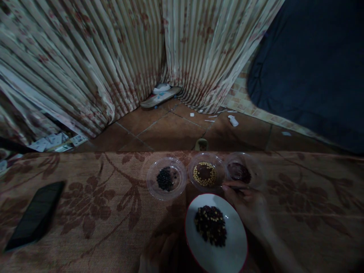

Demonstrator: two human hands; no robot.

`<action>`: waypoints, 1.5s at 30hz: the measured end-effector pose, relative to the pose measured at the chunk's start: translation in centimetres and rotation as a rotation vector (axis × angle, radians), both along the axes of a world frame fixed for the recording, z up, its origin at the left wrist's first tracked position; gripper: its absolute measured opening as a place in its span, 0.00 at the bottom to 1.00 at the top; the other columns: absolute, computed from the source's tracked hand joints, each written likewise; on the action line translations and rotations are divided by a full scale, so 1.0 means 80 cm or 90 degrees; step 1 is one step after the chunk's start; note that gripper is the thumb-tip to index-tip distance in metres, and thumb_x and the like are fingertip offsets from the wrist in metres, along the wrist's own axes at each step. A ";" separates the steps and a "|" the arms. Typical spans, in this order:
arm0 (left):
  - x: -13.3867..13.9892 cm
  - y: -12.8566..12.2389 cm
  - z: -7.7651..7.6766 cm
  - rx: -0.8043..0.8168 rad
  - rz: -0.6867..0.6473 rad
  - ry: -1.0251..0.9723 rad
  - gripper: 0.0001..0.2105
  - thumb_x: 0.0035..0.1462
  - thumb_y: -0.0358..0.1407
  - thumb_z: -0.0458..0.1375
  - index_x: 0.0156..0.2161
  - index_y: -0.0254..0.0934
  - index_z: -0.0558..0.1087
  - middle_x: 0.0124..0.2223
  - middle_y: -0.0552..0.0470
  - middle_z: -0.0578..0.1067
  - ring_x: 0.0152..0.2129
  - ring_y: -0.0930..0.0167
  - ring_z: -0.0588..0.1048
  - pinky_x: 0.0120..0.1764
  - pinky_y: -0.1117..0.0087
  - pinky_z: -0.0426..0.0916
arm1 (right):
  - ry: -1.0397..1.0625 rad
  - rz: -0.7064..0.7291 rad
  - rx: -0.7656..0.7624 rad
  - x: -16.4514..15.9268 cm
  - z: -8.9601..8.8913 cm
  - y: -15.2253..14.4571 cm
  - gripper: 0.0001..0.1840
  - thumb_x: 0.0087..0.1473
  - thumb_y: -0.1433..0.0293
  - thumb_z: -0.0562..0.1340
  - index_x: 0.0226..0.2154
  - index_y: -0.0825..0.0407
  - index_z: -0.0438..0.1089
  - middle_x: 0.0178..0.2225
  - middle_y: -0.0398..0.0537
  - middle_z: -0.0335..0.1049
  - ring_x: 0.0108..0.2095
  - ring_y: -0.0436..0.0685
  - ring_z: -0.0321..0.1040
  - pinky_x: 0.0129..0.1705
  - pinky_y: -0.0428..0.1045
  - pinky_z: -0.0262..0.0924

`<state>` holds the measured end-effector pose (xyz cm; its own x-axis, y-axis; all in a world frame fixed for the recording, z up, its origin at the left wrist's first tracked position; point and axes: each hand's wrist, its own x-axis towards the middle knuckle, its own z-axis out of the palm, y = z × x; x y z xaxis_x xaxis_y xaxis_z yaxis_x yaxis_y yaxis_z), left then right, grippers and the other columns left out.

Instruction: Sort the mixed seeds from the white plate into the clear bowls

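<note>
Pinching a slim tool (236, 187) in the right hand (251, 203) by the far right rim of a white plate (237, 246) of mixed beans (211, 226), near clear bowls (152, 182) of yellow beans (212, 177), dark red beans (244, 174) and black beans (164, 179) on a floral tablecloth (119, 235), with the left hand (159, 252) too shadowed to tell whether open or closed.

The 1 view looks from the person's head, above the near side of the white plate (235, 244), facing forward and down. It is close enough that the plate reaches the lower edge, with the worktop (110, 239) spanning the full width around it; beyond the plate, it takes in the floor (155, 127) and curtains (136, 49).
</note>
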<state>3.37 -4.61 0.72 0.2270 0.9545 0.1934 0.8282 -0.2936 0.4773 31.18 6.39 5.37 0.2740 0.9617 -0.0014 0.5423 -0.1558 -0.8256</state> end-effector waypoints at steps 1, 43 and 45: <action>0.000 0.000 0.000 0.002 0.000 -0.001 0.14 0.64 0.43 0.56 0.52 0.41 0.71 0.55 0.46 0.71 0.47 0.67 0.73 0.49 0.59 0.72 | 0.000 -0.002 -0.005 0.001 0.000 0.000 0.18 0.55 0.53 0.63 0.34 0.49 0.78 0.33 0.50 0.81 0.30 0.60 0.78 0.30 0.50 0.70; -0.003 0.004 -0.027 0.085 0.035 0.005 0.12 0.65 0.39 0.51 0.42 0.45 0.77 0.39 0.50 0.80 0.35 0.68 0.78 0.38 0.68 0.75 | 0.112 -0.345 0.186 0.053 0.035 -0.097 0.17 0.42 0.55 0.71 0.28 0.51 0.79 0.32 0.52 0.81 0.35 0.63 0.78 0.39 0.55 0.72; -0.003 0.008 -0.027 0.099 0.025 0.011 0.12 0.64 0.39 0.51 0.40 0.45 0.78 0.37 0.51 0.81 0.33 0.68 0.79 0.34 0.70 0.74 | 0.141 -0.313 0.158 0.043 0.033 -0.111 0.16 0.43 0.56 0.71 0.29 0.51 0.80 0.33 0.51 0.81 0.35 0.62 0.78 0.38 0.53 0.72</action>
<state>3.14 -3.94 -1.45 0.1943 0.9218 0.3353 0.8486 -0.3294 0.4139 34.65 -2.51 8.00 0.7067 0.7004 0.1001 0.2665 -0.1325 -0.9547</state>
